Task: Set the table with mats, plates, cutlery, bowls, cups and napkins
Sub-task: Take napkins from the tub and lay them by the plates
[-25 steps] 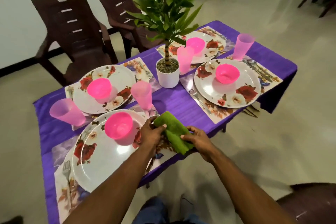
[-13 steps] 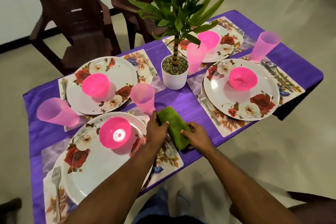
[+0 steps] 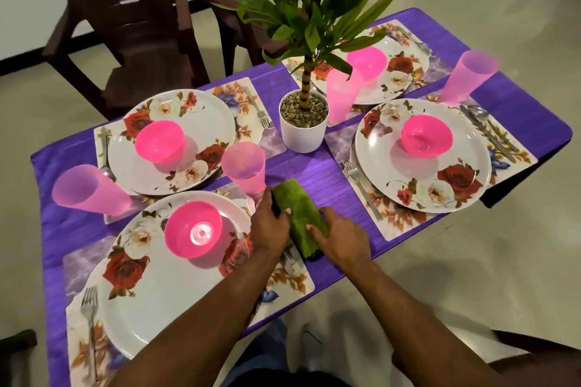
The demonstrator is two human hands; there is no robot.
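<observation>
A folded green napkin (image 3: 297,210) lies on the purple tablecloth (image 3: 308,170) beside the near left floral plate (image 3: 157,286). My left hand (image 3: 270,226) holds its left edge with the thumb on top. My right hand (image 3: 341,239) holds its near right end, fingers over the cloth. Several floral plates on mats each carry a pink bowl (image 3: 193,229). A pink cup (image 3: 243,170) stands just beyond the napkin. Forks and other cutlery lie beside the plates, such as a fork (image 3: 361,188) left of the near right plate (image 3: 423,154).
A potted plant in a white pot (image 3: 303,132) stands mid-table, its leaves hanging over the far settings. A pink cup (image 3: 88,190) lies tilted at the left. Two dark brown chairs (image 3: 125,19) stand behind the table. The table's near edge runs under my forearms.
The view has come closer and lower over the table. Both hands have stayed on the green napkin, which has settled lower onto the cloth beside the near left plate.
</observation>
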